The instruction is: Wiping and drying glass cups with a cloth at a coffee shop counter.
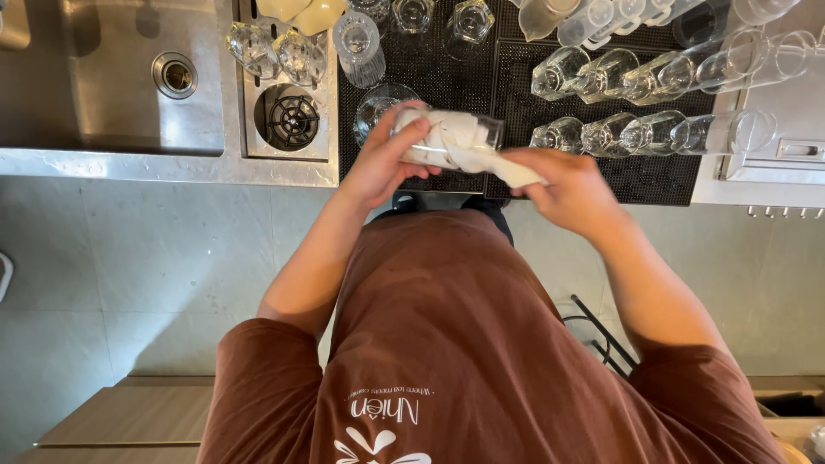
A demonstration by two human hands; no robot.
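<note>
We grip a glass (447, 137) sideways in our left hand (382, 163) so our right hand (571, 189) can push the cloth (516, 172) inside.

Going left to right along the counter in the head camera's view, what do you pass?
Sink drain → round glass rinser → left hand → glass stuffed with white cloth → right hand → rows of upturned glasses.

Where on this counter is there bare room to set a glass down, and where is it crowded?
Free: the black mat's middle strip between the left cluster of glasses and the two rows of glasses; also the sink basin. Crowded: the mat's right half and back edge. The left hand and right hand hold a glass with a cloth.
</note>
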